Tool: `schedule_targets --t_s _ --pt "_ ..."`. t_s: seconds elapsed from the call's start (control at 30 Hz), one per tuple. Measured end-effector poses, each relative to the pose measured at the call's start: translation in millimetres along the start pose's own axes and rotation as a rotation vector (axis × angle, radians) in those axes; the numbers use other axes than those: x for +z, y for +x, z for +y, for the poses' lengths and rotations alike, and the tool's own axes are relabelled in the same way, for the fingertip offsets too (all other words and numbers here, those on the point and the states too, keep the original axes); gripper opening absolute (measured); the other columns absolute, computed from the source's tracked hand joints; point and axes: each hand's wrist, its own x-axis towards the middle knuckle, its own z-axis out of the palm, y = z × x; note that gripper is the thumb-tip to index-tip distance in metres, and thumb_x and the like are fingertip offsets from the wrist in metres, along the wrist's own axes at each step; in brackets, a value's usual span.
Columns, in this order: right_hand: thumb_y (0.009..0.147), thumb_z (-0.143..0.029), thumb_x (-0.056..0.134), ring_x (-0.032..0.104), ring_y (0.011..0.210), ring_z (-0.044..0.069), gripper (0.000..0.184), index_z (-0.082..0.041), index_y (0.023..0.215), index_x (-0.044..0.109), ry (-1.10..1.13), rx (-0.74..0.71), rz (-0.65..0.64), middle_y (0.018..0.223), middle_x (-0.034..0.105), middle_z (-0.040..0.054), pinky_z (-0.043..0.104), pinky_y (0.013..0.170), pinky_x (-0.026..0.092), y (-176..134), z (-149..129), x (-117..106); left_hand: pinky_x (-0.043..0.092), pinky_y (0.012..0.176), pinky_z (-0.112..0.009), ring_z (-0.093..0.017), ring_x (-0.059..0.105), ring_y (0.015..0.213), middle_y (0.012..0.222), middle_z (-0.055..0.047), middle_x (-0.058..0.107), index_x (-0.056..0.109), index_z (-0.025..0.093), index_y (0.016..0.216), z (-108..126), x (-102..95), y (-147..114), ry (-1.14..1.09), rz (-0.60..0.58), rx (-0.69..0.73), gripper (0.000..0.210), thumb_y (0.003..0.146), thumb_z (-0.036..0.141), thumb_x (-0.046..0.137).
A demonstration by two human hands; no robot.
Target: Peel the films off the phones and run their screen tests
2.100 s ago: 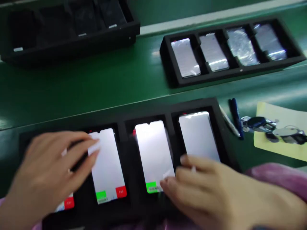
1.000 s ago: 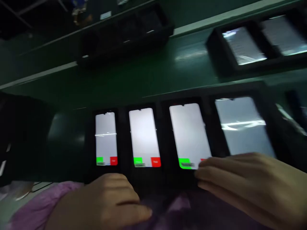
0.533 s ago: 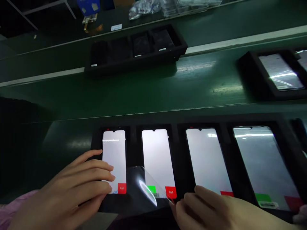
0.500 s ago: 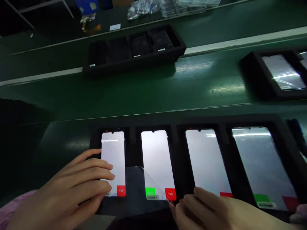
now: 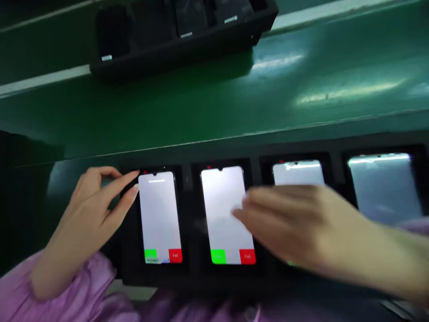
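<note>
My left hand (image 5: 97, 205) is at the upper left corner of the leftmost smartphone (image 5: 160, 214), thumb and forefinger tips slightly apart at its edge. That phone lies face up in a black tray (image 5: 191, 273), its lit white screen showing green and red boxes and a label at the bottom. Blurred by motion, my right hand (image 5: 284, 219) passes over the right edge of the second smartphone (image 5: 226, 210), its fingers pressed together; whether they hold clear film cannot be made out. No label shows on the second phone. My right hand and forearm partly cover the third smartphone (image 5: 298, 172).
Further right in the tray lies another lit smartphone (image 5: 385, 188), partly behind my right forearm. Across the green bench (image 5: 161, 112) stands another black tray (image 5: 181, 53) with dark compartments and small white labels. A pale strip (image 5: 308, 18) runs along the bench beyond.
My left hand has moved up to the first phone's top corner. My right hand has risen over the second and third phones. The clear film and label have left the second phone. The view has tilted down.
</note>
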Motion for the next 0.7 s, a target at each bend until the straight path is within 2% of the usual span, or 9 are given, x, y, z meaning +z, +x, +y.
schedule_targets --t_s 0.07,0.13,0.23,0.4,0.6,0.7 --pt "0.099 -0.011 0.058 0.061 0.067 0.013 0.014 -0.018 0.093 0.069 0.109 0.208 0.089 0.083 0.068 0.0012 0.029 0.056 0.044 16 17 -6 0.052 0.095 -0.047 -0.027 0.059 0.109 0.111 -0.009 0.057 0.076 0.023 0.119 -2 7.8 9 -0.073 0.055 -0.015 0.039 0.106 0.049 0.051" --pt "0.096 -0.016 0.065 0.06 0.062 0.011 0.007 -0.021 0.091 0.068 0.271 0.42 0.155 0.076 0.066 -0.0022 0.027 0.054 0.044 26 28 -13 0.051 0.096 -0.045 -0.025 0.058 0.109 0.109 -0.008 0.056 0.078 0.023 0.113 1 12.5 15 -0.12 0.103 -0.041 0.033 0.104 0.047 0.057" --pt "0.096 -0.025 0.07 0.057 0.053 0.011 0.006 -0.024 0.091 0.068 0.404 0.625 0.212 0.076 0.068 -0.0022 0.029 0.047 0.04 29 30 -22 0.053 0.093 -0.041 -0.023 0.058 0.108 0.11 -0.007 0.057 0.079 0.024 0.11 7 12.5 18 -0.166 0.096 -0.106 0.027 0.101 0.045 0.065" --pt "0.096 -0.029 0.072 0.062 0.061 0.014 0.011 -0.027 0.087 0.066 0.406 0.628 0.268 0.087 0.071 0.0011 0.033 0.048 0.045 20 22 -28 0.056 0.089 -0.036 -0.021 0.061 0.11 0.114 -0.006 0.058 0.08 0.023 0.11 13 9.9 17 -0.161 0.111 -0.147 0.027 0.099 0.045 0.069" --pt "0.094 -0.022 0.072 0.062 0.06 0.015 0.014 -0.027 0.084 0.064 0.302 0.606 0.304 0.086 0.07 -0.0013 0.035 0.051 0.046 16 3 -27 0.054 0.107 -0.043 -0.02 0.061 0.114 0.116 -0.005 0.058 0.08 0.023 0.115 18 8.5 15 -0.138 0.127 -0.125 0.033 0.101 0.048 0.065" --pt "0.094 -0.018 0.071 0.057 0.056 0.012 0.016 -0.027 0.083 0.063 0.279 0.62 0.317 0.084 0.069 -0.0016 0.035 0.053 0.048 15 -8 -27 0.053 0.11 -0.043 -0.02 0.059 0.119 0.118 -0.004 0.058 0.079 0.022 0.118 19 7.4 14 -0.158 0.129 -0.131 0.037 0.102 0.051 0.062"
